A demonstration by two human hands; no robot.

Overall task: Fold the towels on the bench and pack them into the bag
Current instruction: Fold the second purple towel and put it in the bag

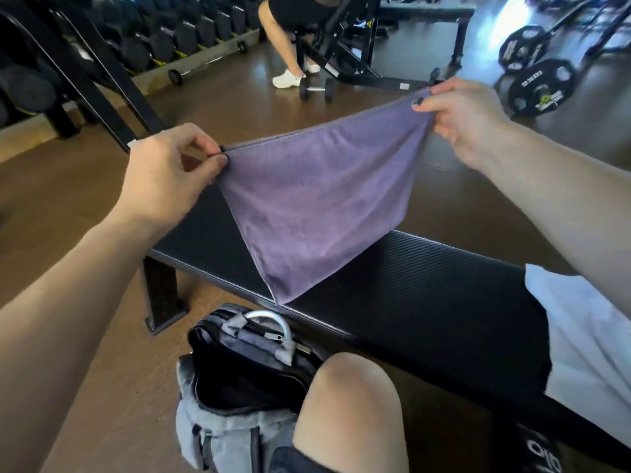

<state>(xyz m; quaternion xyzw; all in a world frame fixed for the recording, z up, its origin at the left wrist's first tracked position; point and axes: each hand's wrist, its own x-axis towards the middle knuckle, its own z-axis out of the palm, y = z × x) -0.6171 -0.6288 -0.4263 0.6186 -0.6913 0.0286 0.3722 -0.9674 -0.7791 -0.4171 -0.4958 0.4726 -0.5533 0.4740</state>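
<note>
A purple towel hangs stretched in the air above the black bench, doubled over, its lower corner reaching the bench's front edge. My left hand pinches its left top corner. My right hand pinches the right top corner, held higher. A white towel lies on the bench at the right. The grey bag stands open on the floor below the bench, beside my knee, its dark inside showing.
My bare knee is in front of the bench. A dumbbell rack lines the far left. A person sits at another bench beyond, with a small dumbbell on the floor. Weight plates stand at the far right.
</note>
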